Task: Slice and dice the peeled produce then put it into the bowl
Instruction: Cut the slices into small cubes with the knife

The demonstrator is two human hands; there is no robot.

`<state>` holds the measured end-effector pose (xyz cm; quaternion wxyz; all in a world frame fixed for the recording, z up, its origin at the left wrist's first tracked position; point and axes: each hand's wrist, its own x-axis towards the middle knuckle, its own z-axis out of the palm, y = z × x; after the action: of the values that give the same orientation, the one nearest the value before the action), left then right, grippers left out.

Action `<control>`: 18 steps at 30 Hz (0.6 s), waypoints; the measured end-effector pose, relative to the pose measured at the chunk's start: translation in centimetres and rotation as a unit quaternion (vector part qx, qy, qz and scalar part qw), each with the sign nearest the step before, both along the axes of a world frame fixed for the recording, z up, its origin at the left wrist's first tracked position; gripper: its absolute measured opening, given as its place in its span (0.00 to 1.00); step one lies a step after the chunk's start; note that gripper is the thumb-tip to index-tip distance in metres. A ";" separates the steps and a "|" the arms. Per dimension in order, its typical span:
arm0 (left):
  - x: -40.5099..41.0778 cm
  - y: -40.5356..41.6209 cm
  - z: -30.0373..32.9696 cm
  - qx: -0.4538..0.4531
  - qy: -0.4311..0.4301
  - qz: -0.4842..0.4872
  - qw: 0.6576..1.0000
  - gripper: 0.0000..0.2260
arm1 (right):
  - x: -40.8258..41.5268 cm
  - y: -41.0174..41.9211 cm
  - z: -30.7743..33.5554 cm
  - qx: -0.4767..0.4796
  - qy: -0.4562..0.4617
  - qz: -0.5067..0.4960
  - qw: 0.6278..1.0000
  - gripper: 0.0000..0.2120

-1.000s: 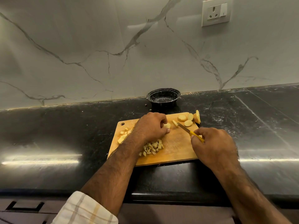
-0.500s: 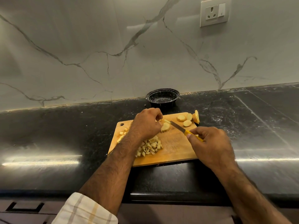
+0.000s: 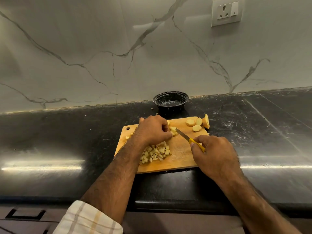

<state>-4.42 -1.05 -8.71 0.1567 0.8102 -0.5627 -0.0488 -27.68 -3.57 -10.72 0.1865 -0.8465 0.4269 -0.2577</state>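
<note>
Left hand [image 3: 152, 130] pinches potato piece [image 3: 173, 131] on cutting board [image 3: 180, 154]. Right hand [image 3: 214, 154] grips knife [image 3: 189, 139], blade touching piece. Diced pile [image 3: 156, 152] at 6 o'clock; bowl [image 3: 170, 102] at 12.

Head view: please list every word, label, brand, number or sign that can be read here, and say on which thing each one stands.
None can be read: no text shows anywhere.
Wall socket: plain, no lettering visible.
Black bowl: no label visible.
Knife: no brand visible on its yellow handle or blade.
Cutting board: unmarked.

A black stone counter [image 3: 67, 135] carries a wooden cutting board [image 3: 181, 154] and, behind it, a black bowl [image 3: 170, 103].
</note>
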 end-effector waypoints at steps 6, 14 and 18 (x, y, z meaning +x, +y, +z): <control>-0.8 -0.4 0.1 0.018 -0.040 0.030 0.999 0.07 | 0.0 0.2 0.1 0.000 -0.002 0.000 1.000 0.16; -1.2 -0.9 -0.3 0.037 -0.078 0.083 0.993 0.14 | -0.1 0.1 0.1 -0.010 0.001 -0.003 1.000 0.15; -1.8 -1.1 -0.4 0.036 -0.087 0.090 0.992 0.15 | -0.1 0.2 0.3 -0.012 0.002 -0.007 1.000 0.14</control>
<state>-6.21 -2.15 -9.16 0.0821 0.8636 -0.4972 0.0157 -27.77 -3.41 -10.45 0.1735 -0.8464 0.4298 -0.2622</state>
